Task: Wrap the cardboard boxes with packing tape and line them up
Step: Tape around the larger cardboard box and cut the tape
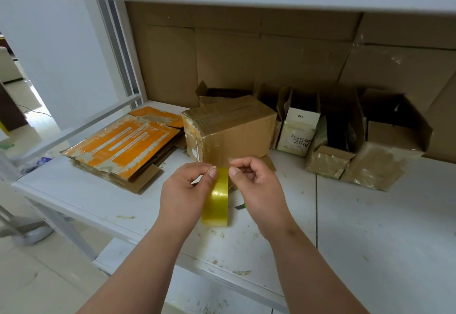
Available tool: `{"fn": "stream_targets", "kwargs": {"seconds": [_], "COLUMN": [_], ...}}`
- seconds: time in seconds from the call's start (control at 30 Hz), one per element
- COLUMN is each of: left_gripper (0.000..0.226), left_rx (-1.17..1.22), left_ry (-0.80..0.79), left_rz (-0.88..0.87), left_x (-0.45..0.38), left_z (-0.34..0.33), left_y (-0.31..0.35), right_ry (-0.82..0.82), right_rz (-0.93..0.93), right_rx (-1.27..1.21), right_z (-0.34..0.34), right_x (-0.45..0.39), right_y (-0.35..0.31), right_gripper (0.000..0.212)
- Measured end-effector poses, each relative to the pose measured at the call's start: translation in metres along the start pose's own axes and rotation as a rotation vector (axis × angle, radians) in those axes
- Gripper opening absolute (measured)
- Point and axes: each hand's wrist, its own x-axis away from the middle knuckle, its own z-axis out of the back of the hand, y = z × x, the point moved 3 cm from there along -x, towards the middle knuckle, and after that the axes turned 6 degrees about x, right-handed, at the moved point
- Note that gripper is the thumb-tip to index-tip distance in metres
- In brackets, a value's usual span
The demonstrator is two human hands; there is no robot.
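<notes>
The tape roll (216, 199) stands on edge between my two hands, held above the white surface (370, 227), its flat band running from 12 o'clock down to 6 o'clock. My left hand (183, 194) grips it from the 9 o'clock side, thumb curled over the top of the band. My right hand (256, 186) sits at 3 o'clock, its fingers (234, 171) pinched together right at the roll's top edge; I judge they are picking at the loose end of the tape, though I cannot see the end itself. The box to wrap, the brown cardboard box (229, 129), lies straight ahead at 12 o'clock, just beyond my fingertips, its long axis slanting from 8 to 2 o'clock. So the strip should pull forward toward it. Flattened orange cartons (125, 144) lie at 10 o'clock, and smaller boxes (355, 150) at 2 o'clock.
</notes>
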Motion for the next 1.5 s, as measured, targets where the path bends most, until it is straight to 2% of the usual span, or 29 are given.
{"fn": "stream_targets", "kwargs": {"seconds": [0.13,0.23,0.3,0.4,0.57,0.7,0.77,0.9,1.0,1.1,1.27,1.4,1.5], "left_gripper": [0.009,0.010,0.013,0.015,0.017,0.022,0.021,0.014,0.024,0.031,0.012,0.008,0.014], "left_rx": [-0.009,-0.006,-0.108,-0.269,-0.396,-0.381,-0.323,-0.058,0.038,0.033,-0.068,-0.157,-0.250], "left_ry": [-0.036,-0.049,-0.049,-0.074,-0.103,-0.133,-0.131,-0.150,-0.167,-0.146,-0.148,-0.181,-0.215], "left_rz": [0.057,0.082,0.020,-0.055,-0.143,-0.235,-0.168,0.124,0.222,0.217,0.135,0.148,0.127], "left_x": [-0.002,-0.004,-0.004,-0.005,-0.006,-0.004,-0.006,-0.012,-0.014,-0.016,-0.015,-0.016,-0.016], "left_z": [0.003,0.005,0.005,0.004,0.003,0.000,0.002,0.009,0.010,0.009,0.008,0.008,0.009], "left_y": [0.001,0.004,0.010,0.014,0.019,0.027,0.030,0.031,0.031,0.029,0.033,0.034,0.035], "right_ry": [-0.005,-0.066,-0.117,-0.212,-0.267,-0.220,-0.217,-0.251,-0.271,-0.263,-0.244,-0.246,-0.258], "right_rz": [-0.058,-0.094,-0.122,-0.150,-0.125,-0.095,-0.093,-0.059,-0.041,-0.028,-0.025,-0.004,0.008], "right_rx": [0.113,0.193,0.210,0.123,0.097,0.149,0.112,0.075,0.045,0.033,0.050,0.063,0.058], "right_z": [-0.004,-0.009,-0.014,-0.021,-0.025,-0.024,-0.023,-0.022,-0.023,-0.025,-0.023,-0.019,-0.017], "right_x": [0.000,0.004,0.005,0.006,0.006,-0.001,-0.003,-0.001,0.000,-0.001,-0.001,0.000,0.003], "right_y": [0.003,0.004,0.006,0.011,0.011,0.006,0.009,0.018,0.023,0.027,0.031,0.030,0.029], "right_gripper": [0.026,0.060,0.083,0.101,0.101,0.096,0.097,0.098,0.096,0.094,0.089,0.086,0.085]}}
